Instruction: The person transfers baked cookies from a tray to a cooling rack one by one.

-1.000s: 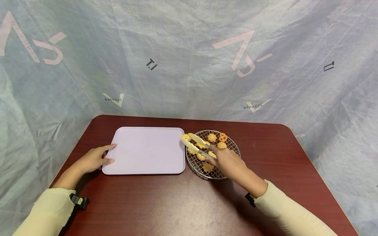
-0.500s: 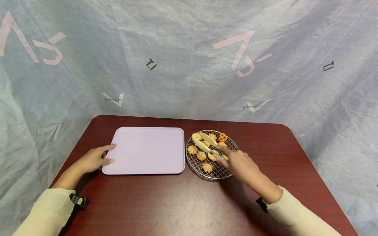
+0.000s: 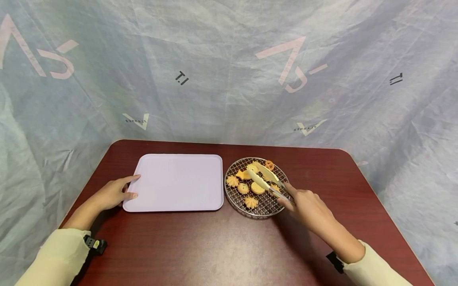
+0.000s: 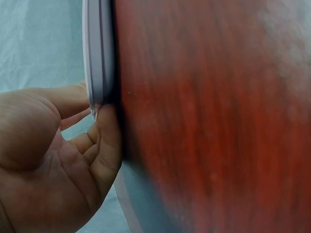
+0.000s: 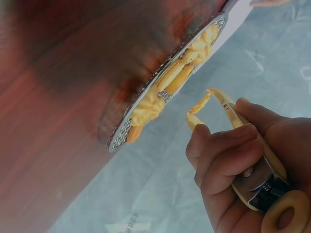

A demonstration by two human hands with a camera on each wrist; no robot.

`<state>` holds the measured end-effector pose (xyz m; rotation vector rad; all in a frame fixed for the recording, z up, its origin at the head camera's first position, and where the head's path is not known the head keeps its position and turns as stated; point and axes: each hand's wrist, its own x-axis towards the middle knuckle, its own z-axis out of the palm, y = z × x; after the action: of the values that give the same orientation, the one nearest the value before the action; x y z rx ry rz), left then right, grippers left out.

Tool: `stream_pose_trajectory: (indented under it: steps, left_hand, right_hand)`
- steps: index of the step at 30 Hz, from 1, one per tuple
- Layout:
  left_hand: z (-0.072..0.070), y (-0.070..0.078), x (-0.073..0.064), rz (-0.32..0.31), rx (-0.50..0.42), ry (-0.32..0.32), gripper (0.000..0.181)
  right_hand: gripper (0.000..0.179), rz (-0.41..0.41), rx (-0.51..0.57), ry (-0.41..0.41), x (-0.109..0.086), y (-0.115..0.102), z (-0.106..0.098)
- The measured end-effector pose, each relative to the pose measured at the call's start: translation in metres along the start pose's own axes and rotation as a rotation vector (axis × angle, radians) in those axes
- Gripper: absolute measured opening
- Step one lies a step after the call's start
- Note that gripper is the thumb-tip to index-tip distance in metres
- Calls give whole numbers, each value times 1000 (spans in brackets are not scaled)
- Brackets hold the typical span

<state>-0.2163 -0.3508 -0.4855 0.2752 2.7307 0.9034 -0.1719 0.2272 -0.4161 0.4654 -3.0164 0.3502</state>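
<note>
At the left, my left hand (image 3: 111,193) pinches the near-left edge of a pale lilac tray (image 3: 175,182). In the left wrist view the thumb lies on one side of its rim (image 4: 99,58) and curled fingers on the other. My right hand (image 3: 311,208) grips cream-tipped tongs (image 3: 266,184) over a round wire rack (image 3: 232,202). A yellow ridged cookie (image 5: 200,104) sits between the tong tips, held above the rack. Beneath lie several cookies, among them a flower-shaped cookie (image 3: 251,202), a round cookie (image 3: 257,188) and a pretzel (image 3: 269,165). The tongs partly cover some of them.
The tray and rack stand side by side on a dark red wooden table (image 3: 214,246). A grey printed cloth (image 3: 229,79) hangs behind the table and along both sides.
My right hand has moved right with the tongs and the cookie, from the tray's right edge to over the rack's middle. The left hand and tray have stayed put.
</note>
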Motion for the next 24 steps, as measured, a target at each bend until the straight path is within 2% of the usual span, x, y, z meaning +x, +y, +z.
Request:
stream_pose_trajectory:
  steps: [12, 24]
  left_hand:
    - [0, -1, 0, -7, 5, 1, 71]
    - [0, -1, 0, -9, 3, 1, 70]
  right_hand:
    - [57, -8, -27, 14, -33, 8, -6]
    - [52, 4, -42, -39, -73, 13, -6]
